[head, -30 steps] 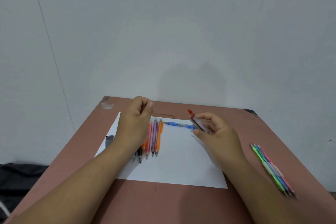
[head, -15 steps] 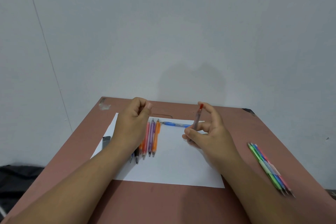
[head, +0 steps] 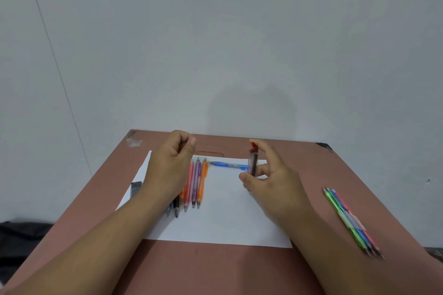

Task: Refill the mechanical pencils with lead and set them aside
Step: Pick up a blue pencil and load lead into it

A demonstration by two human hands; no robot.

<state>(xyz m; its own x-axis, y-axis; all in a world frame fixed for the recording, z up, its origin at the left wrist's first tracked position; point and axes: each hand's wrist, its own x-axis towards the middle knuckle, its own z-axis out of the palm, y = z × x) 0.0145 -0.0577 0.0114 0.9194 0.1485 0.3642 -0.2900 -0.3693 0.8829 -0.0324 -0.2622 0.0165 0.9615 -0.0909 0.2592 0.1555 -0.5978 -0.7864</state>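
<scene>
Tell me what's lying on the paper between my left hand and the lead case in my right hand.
In the head view, pink, purple and orange pencils beside the left hand, then the blue pencil reaching behind the lead case.

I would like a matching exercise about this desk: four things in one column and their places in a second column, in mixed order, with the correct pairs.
Things
1. lead case
2. blue pencil
3. green, blue and pink pencils
4. orange pencil

Places
A. in a row on the bare table, right of the paper
B. lying crosswise at the paper's far edge
C. held upright in the right hand
D. on the paper, last on the right of the row beside the left hand

Pairs: 1-C, 2-B, 3-A, 4-D
</scene>
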